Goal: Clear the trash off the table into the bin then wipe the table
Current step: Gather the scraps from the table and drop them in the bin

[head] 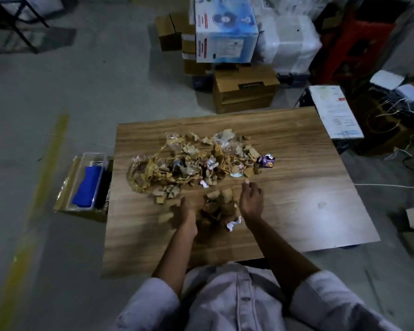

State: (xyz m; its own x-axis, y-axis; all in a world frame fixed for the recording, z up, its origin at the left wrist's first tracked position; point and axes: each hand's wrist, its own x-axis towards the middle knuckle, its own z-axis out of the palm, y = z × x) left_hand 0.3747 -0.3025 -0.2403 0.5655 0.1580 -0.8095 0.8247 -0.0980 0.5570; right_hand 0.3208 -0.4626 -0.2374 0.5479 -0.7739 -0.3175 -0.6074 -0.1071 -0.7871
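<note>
Table [296, 223]: wood-grain top, person standing at its near edge. Trash [191, 161]: one broad pile of torn cardboard scraps, yellowish strapping and clear film, lying across the middle of the table towards the far and left edges; a purple wrapper [267, 161] sits at the pile's right end. Small heap [219, 206]: brown scraps drawn apart from the main pile towards the near edge, with a crumpled white paper [233, 223] touching its near side. Left hand [185, 211]: against the heap's left side, blurred, so its finger state cannot be told. Right hand [251, 199]: against the heap's right side, palm turned inward, fingers loosely curved and gripping nothing; the two hands bracket the heap, apparently to gather a manageable load for lifting. Cardboard box [65, 201]: on the floor just beside the left edge, probably the bin, placed within easy reach. Inside it a clear tray [93, 158] holding a blue cloth [86, 187], likely kept for wiping. Pale smudge [322, 205]: near the right edge. Status: clearing barely started; wiping not yet begun.
</note>
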